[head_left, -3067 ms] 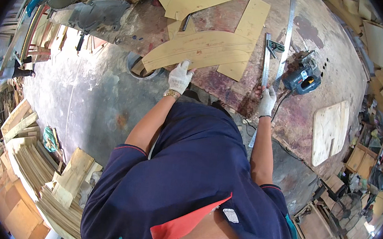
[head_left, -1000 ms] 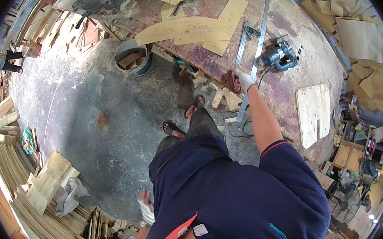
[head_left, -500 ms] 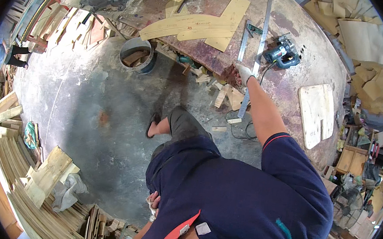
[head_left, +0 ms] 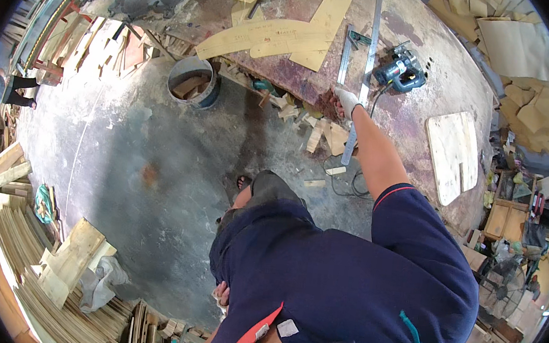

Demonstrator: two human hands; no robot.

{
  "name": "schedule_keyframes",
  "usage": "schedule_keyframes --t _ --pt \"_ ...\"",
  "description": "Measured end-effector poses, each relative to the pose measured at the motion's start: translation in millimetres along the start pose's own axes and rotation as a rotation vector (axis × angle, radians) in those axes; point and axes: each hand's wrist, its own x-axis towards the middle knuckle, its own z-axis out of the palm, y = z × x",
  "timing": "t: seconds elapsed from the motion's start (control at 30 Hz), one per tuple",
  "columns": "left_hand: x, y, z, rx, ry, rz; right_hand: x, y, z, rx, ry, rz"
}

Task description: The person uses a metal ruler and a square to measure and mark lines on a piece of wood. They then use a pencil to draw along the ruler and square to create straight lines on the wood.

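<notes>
My right hand [head_left: 346,104], in a whitish glove with bare fingertips, rests at the near edge of the worktable [head_left: 397,134]. Its fingers lie on the reddish wood, holding nothing that I can see. Beside it a long steel ruler [head_left: 369,55] lies along the tabletop, its near end past the edge. A combination square [head_left: 345,59] is just beyond the hand, and a blue-and-black power saw [head_left: 400,71] with a cord sits to the right. At my side, low in the view, is my left hand [head_left: 222,293], also partly gloved; my shirt hides much of it.
Yellow board templates [head_left: 267,37] lie at the table's far left, a pale notched panel [head_left: 451,155] at its right. A bucket of offcuts [head_left: 194,81] and wood scraps [head_left: 328,133] are on the floor. Stacked boards [head_left: 47,268] fill the lower left. Another person [head_left: 14,90] is at far left.
My foot has shifted to the right and back toward my body. My right hand stays at the table edge; the whole view has moved slightly.
</notes>
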Motion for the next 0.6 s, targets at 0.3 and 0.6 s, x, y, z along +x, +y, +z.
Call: schedule_keyframes --t 0.3,0.6 --pt "43 41 -4 -0.019 0.019 -0.019 11 10 -2 0.026 -0.019 -0.037" --pt "35 14 -6 0.086 0.051 0.115 -1 6 -1 0.013 -0.004 -0.053"
